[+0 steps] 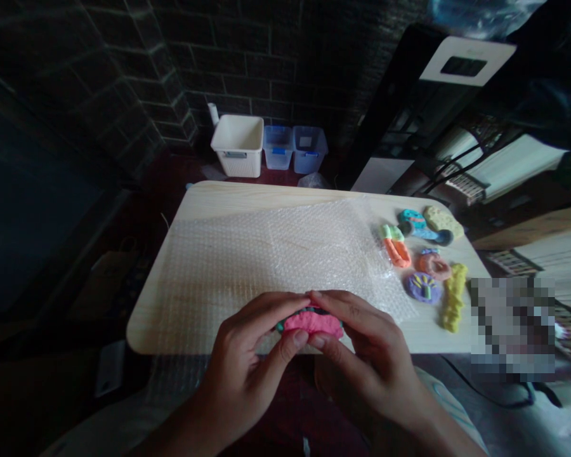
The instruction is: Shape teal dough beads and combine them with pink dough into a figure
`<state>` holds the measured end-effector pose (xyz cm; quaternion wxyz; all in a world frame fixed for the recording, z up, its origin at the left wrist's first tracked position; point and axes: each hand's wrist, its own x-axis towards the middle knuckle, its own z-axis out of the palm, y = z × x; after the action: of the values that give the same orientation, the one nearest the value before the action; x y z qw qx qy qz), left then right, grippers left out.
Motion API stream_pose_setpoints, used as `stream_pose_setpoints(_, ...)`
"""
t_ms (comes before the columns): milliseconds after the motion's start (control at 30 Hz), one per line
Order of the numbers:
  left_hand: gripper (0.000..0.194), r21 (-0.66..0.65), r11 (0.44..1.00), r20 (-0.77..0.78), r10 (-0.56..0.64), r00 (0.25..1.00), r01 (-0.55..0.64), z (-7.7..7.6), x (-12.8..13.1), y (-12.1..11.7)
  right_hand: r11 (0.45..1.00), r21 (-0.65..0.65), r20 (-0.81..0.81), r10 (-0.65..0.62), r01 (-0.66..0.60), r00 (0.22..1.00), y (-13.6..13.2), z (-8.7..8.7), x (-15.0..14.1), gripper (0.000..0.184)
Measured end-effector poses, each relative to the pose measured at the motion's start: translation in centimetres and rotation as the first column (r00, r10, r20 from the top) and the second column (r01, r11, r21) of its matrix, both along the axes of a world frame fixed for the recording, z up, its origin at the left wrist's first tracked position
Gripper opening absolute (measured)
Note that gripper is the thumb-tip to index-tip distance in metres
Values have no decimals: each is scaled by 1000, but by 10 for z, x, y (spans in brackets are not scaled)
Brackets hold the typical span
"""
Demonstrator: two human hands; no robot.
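Note:
Between my two hands, just above the table's near edge, is a pink clay piece (313,324) with dark green and black showing along its upper side. My left hand (252,346) grips its left end, thumb on the pink face and fingers over the top. From the other side my right hand (368,346) holds it the same way. The thumbs nearly meet at the lower edge, and the fingertips come together above. What lies behind the fingers is hidden.
Bubble wrap (285,247) covers much of the wooden table (155,317). Several coloured clay shapes lie at its right, among them a purple disc (416,287), a yellow strip (453,298) and an orange piece (396,252). A white bin (240,146) stands on the floor behind.

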<state>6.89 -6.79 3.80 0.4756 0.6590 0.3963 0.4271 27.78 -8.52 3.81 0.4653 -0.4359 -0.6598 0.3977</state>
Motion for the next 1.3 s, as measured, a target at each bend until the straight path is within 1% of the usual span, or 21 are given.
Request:
stream_pose_setpoints(167, 27, -29, 1000, 11, 3, 1000, -3, 1, 1, 1, 1000, -19, -5, 13, -13, 1000, 0, 1, 0, 49)
stream_pose_setpoints(267, 28, -58, 998, 30, 14, 999, -13, 1, 1, 0, 999, -33, -11, -8, 7, 1000, -1, -2, 0, 54)
stream_pose_setpoints(300, 29, -89, 996, 57, 23, 998, -18, 1, 2, -1, 998, -54, -25, -24, 22, 999, -2, -3, 0, 57)
stream_pose_setpoints(367, 34, -207, 978, 145, 52, 988, -22, 1, 4, -1, 993, -112, -73, -49, 41, 996, -3, -6, 0, 59)
stream_pose_setpoints(433, 35, -340, 940, 232, 93, 968, -9, 1, 6, -1, 986, -166, -131, -56, 34, 990, -2, -7, 0, 51)
stream_pose_setpoints(500, 34, -406, 914, 287, 119, 950, 8, 1, 8, 1, 978, -210, -195, -57, 15, 979, -1, -7, 0, 45)
stream_pose_setpoints(600, 30, -423, 905, 329, 122, 937, 31, 0, 9, 3, 961, -277, -260, -71, -4, 963, 0, -6, 0, 44)
stream_pose_setpoints(667, 30, -444, 895, 333, 117, 936, 46, 0, 8, 3, 956, -293, -259, -71, -9, 963, 0, -5, 0, 41)
stream_pose_setpoints(767, 30, -467, 883, 305, 125, 944, 34, 0, 8, 3, 956, -294, -240, -82, 8, 967, 0, -6, 0, 41)
stream_pose_setpoints(900, 31, -466, 885, 279, 143, 950, 4, 1, 10, 2, 958, -287, -212, -88, 24, 973, 0, -7, -1, 41)
stream_pose_setpoints(1000, 29, -468, 884, 278, 132, 952, 14, 2, 10, 4, 959, -281, -198, -87, 29, 976, 0, -7, -1, 37)
stream_pose_setpoints(1133, 28, -471, 881, 285, 101, 953, 48, 0, 9, 5, 963, -266, -203, -99, 42, 974, -2, -9, -2, 41)
stream_pose_setpoints(1233, 29, -447, 893, 258, 73, 963, 52, -1, 7, 4, 965, -262, -191, -83, 30, 978, -2, -9, -2, 39)
stream_pose_setpoints(1300, 29, -401, 915, 220, 60, 974, 35, -2, 7, 3, 966, -256, -163, -68, 24, 984, -1, -8, -2, 35)
